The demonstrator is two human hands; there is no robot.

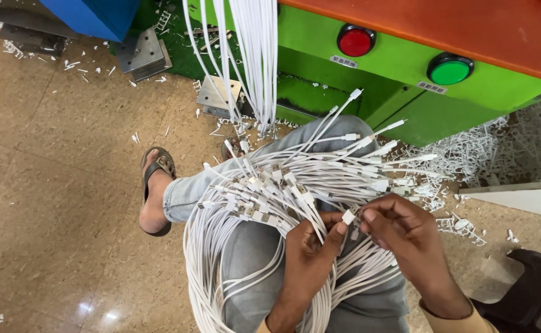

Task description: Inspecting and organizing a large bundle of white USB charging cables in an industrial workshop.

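A thick bundle of white cables (295,185) lies across my lap, its many connector ends fanned out toward the right. My left hand (310,250) grips several of the cables and pinches one white connector (348,216) between thumb and fingers. My right hand (406,231) meets it from the right, fingertips closed on the same connector end. More cable loops (206,259) hang down over my left knee toward the floor.
A green machine (400,68) with a red button (355,41), a green button (449,69) and an orange top stands ahead. White cables (252,55) hang in front of it. Plastic scraps (486,154) litter the tan floor. A black stool (529,283) sits at right.
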